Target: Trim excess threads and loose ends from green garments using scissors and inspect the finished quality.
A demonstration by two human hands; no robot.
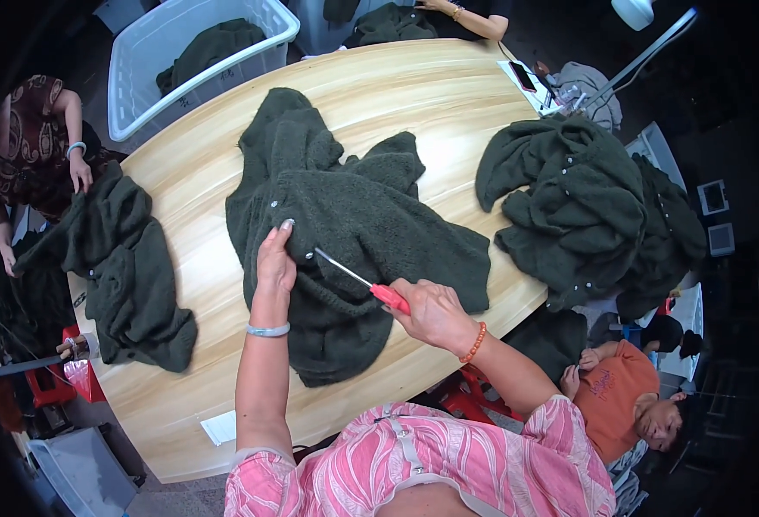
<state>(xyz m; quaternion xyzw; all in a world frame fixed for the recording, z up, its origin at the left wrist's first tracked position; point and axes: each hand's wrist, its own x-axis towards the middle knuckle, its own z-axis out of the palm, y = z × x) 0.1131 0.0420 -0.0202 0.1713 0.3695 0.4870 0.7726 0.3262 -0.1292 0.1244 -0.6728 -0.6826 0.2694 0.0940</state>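
Note:
A dark green knit cardigan (354, 207) with small shiny buttons lies spread and folded in the middle of the table. My left hand (276, 260) is closed on its front edge, the thumb on top beside a button. In my right hand (435, 314) is a red-handled tool (390, 298) with a thin metal shaft, gripped by the handle. The shaft points left, its tip at the knit close to another button (309, 254). The exact shape of the tip is too small to make out.
More dark green knitwear lies on the wooden table (199, 233): a heap (569, 207) at right and a garment (138, 276) at left, touched by a co-worker's hand (80, 172). Beyond the far edge stands a clear plastic bin (203, 82). A phone (522, 76) and lamp are far right.

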